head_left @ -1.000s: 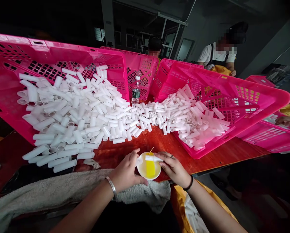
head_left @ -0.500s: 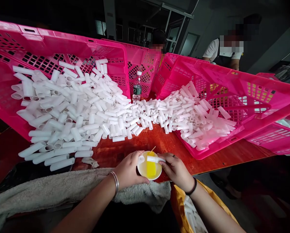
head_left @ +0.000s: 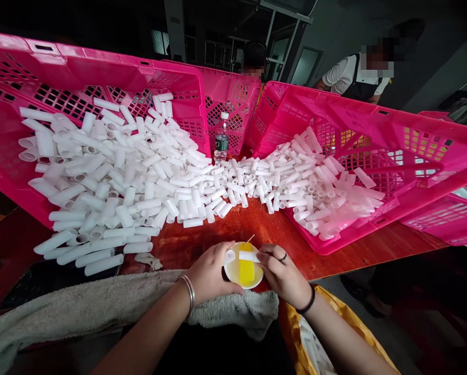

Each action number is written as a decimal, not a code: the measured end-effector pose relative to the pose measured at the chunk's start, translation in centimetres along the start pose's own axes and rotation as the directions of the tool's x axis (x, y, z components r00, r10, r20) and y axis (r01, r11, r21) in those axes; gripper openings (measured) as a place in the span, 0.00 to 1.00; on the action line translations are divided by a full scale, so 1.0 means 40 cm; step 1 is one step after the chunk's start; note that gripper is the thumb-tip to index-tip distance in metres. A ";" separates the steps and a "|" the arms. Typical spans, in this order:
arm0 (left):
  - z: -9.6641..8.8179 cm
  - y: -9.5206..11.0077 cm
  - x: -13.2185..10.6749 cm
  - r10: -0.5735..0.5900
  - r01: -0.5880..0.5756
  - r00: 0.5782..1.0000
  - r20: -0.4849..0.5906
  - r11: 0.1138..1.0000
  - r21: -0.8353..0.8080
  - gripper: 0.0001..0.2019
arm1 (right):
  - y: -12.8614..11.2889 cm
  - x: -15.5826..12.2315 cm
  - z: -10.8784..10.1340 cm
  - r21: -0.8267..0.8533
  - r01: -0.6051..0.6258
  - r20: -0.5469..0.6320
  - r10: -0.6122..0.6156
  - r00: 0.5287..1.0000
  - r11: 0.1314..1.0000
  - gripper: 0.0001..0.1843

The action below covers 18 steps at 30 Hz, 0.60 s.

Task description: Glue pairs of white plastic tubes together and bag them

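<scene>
My left hand grips a short white plastic tube at the left rim of a small white bowl. The bowl holds a yellow sponge and a thin stick leans out of it. My right hand pinches a narrower white tube held level over the bowl, its end pointing toward the left tube. Both hands are close together at the near edge of the red wooden table.
Two tilted pink crates, one left and one right, spill heaps of white tubes onto the table. A water bottle stands between them. A grey towel lies along the near edge. Two people are behind the crates.
The view has shifted slightly. Both hands stay at the bowl, the right tube staying level and close to the left one.
</scene>
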<state>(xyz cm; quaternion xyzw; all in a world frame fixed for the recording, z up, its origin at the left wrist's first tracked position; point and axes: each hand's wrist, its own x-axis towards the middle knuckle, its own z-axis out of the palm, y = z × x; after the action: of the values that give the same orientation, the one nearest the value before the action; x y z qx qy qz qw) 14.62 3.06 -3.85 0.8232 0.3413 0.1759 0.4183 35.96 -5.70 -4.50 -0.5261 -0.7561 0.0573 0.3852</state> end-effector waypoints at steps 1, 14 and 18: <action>0.000 0.000 0.000 0.002 -0.002 1.000 0.002 1.000 -0.003 0.46 | -0.001 0.000 0.000 0.036 -0.021 0.004 0.021 1.000 0.999 0.10; -0.038 -0.003 -0.002 0.066 -0.064 0.998 -0.025 0.997 0.053 0.54 | 0.052 0.000 0.007 0.089 0.056 -0.101 -0.047 0.994 0.994 0.09; -0.031 0.011 -0.011 0.076 -0.075 0.996 -0.039 0.997 0.037 0.52 | 0.065 0.006 -0.011 0.315 -0.185 -0.095 0.225 0.970 0.931 0.07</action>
<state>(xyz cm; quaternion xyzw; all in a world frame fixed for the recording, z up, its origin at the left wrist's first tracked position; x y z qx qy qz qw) 13.78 3.28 -2.75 0.8390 0.3213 0.2022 0.3897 38.15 -4.51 -5.33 -0.5391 -0.6525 0.1784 0.5017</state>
